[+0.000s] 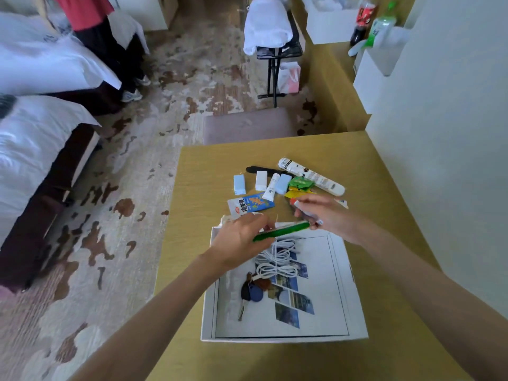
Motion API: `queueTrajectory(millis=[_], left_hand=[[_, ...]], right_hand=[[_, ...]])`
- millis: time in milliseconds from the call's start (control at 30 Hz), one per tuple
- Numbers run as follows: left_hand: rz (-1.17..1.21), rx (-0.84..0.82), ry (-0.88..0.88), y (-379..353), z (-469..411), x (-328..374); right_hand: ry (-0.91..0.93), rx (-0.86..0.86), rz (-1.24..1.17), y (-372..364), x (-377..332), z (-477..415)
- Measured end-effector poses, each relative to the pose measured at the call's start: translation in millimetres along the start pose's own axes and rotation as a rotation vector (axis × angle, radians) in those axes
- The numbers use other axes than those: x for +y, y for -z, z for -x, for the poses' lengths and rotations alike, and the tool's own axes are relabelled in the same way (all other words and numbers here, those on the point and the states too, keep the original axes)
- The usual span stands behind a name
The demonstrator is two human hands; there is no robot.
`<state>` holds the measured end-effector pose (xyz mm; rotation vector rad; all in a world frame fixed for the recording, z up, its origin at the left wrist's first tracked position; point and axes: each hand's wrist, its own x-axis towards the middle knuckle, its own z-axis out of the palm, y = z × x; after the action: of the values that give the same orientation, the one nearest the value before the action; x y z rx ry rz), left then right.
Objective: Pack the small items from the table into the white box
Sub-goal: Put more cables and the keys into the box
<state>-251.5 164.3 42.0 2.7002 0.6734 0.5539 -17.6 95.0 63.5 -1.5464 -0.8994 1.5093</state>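
Currently my left hand [242,237] gripping green pen [280,231], my right hand [327,215] gripping red-capped marker [305,211], both hovering over white box [354,298] for dropping beside coiled cable [277,259].

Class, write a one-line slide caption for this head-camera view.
Both hands hold a green pen over the white box, which already holds a white cable and keys.

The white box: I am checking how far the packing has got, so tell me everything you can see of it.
The white box is shallow, square and open-topped, seemingly cardboard, and sits flat at the near edge of the table. Photo tiles run diagonally across its floor. Inside lie a coiled white cable and a bunch of keys with dark fobs. Both hands hover over its far rim.
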Motion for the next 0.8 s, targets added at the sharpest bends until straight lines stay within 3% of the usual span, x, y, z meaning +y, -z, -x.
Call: queueTrajectory(millis=[167, 367, 533, 633, 800], left_hand=[[-0.056, -0.126, -0.079, -10.6, 35.5, 21.5], [-0.082, -0.298, 0.201, -37.0, 81.1, 29.6], [-0.079, -0.365, 0.343, -50.7, 92.4, 31.1], [-0.13, -0.364, 0.324, -53.0, 87.7, 28.2], [-0.187, -0.406, 0.274, -49.6, 82.4, 16.3]], right_hand=[[-0.038, -0.004, 0.319, -11.7, 19.5, 24.7], [0.004, -0.093, 0.488, -39.0, 58.5, 42.3], [0.077, -0.225, 0.852, -58.8, 86.7, 48.2], [0.127, -0.131, 1.028, -68.3, 100.7, 44.9], [0.249, 0.055, 1.115, -78.9, 113.2, 38.6]])
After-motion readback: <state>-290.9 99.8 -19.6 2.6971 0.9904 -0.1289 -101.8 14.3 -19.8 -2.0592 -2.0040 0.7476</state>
